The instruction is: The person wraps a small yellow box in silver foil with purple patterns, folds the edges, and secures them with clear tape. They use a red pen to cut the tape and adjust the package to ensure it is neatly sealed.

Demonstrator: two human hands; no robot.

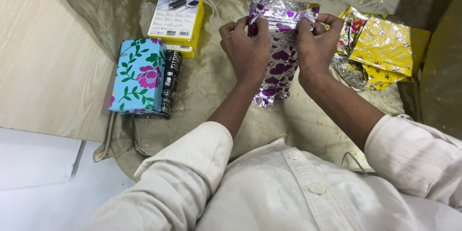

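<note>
Left hand (pixel 246 48) and right hand (pixel 315 43) each pinch the silver foil wrap (pixel 281 60) (purple hearts) along its top edge, holding the fold flat; floral box (pixel 138 74) beside.

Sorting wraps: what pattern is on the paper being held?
Silver foil paper with purple hearts, clearest in the head view.

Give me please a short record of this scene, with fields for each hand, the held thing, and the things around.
left hand: grips the top left edge of the silver wrap with purple hearts
right hand: grips its top right edge
surface: olive-gold cloth
left side: blue floral wrapped box, leaning on a dark patterned box
behind them: yellow product box
right side: gold star-print wrapping paper
</note>
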